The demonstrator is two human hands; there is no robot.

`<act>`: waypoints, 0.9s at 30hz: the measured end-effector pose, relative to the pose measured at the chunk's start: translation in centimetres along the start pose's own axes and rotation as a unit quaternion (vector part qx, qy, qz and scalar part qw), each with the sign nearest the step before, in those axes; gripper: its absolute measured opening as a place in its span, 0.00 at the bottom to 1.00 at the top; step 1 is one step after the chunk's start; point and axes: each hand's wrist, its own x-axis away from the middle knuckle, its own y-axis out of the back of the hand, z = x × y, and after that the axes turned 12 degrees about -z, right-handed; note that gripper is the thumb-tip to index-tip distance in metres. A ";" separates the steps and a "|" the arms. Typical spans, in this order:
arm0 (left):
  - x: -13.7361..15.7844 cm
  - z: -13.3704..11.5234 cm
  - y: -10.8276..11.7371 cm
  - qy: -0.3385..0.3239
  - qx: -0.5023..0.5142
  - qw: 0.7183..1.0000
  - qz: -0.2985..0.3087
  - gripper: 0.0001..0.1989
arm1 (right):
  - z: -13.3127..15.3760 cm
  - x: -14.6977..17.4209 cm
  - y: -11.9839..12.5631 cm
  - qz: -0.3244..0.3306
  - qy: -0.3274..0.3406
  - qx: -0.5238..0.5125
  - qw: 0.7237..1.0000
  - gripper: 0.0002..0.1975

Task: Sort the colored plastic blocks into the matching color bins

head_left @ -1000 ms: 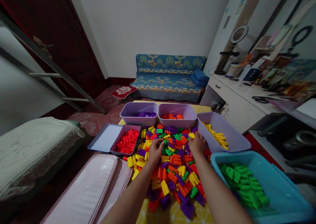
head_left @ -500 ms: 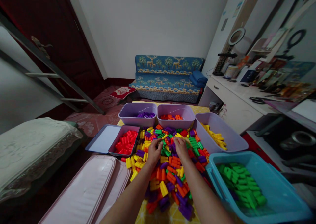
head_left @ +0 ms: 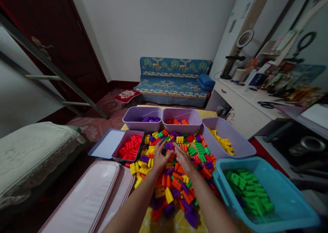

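Both hands are over the middle of a mixed heap of plastic building blocks [head_left: 176, 183] in red, orange, yellow, green and purple. My left hand [head_left: 160, 159] is open, its thumb apart from its fingers. My right hand [head_left: 183, 159] angles inward beside it, fingers stretched out. Between the fingertips shows a purple block [head_left: 169, 146]; whether either hand touches it, I cannot tell. A yellow block [head_left: 180, 139] and an orange block [head_left: 183, 146] lie just beyond my right fingers. Parts of the heap are hidden under my hands and forearms.
Around the heap stand lilac bins of purple [head_left: 142, 125], orange [head_left: 182, 126] and yellow blocks [head_left: 237, 147]. A dark-rimmed box [head_left: 140, 147] holds red blocks, and a turquoise bin [head_left: 289, 195] green ones. Pale pink lids [head_left: 84, 195] lie at left. A patterned sofa [head_left: 174, 80] stands behind.
My hands have drawn closer together, the right one shifting left and turning inward. A purple block now shows between the fingertips, and yellow and orange blocks show beyond my right hand.
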 end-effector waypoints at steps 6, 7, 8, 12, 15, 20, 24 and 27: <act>-0.2 1.5 -0.5 0.047 0.012 0.999 -0.013 0.18 | -0.8 -0.7 0.1 -0.055 0.102 0.025 0.993 0.28; -0.2 1.8 -0.5 0.063 0.012 0.998 -0.020 0.17 | -1.2 -1.2 0.5 -0.091 0.132 0.058 0.985 0.27; -0.2 2.0 -0.5 0.076 0.010 0.997 -0.028 0.17 | -1.8 -1.7 1.1 -0.132 0.168 0.105 0.971 0.25; -0.3 2.4 -0.4 0.092 0.008 0.995 -0.037 0.13 | -4.6 -3.0 4.0 -0.233 0.282 0.311 0.877 0.18; -0.3 2.3 -0.2 0.092 0.009 0.995 -0.035 0.12 | -6.2 -3.0 5.3 -0.221 0.310 0.420 0.824 0.18; 0.0 1.5 -0.1 0.090 -0.008 0.995 -0.049 0.13 | -6.5 -2.7 5.2 -0.207 0.302 0.495 0.788 0.20; 0.4 0.9 -0.1 0.022 -0.003 0.999 -0.050 0.12 | -6.2 -2.8 5.1 -0.176 0.320 0.480 0.797 0.25; 0.4 0.2 0.1 -0.023 -0.023 0.999 -0.036 0.12 | -6.2 -2.9 5.2 -0.153 0.313 0.488 0.800 0.23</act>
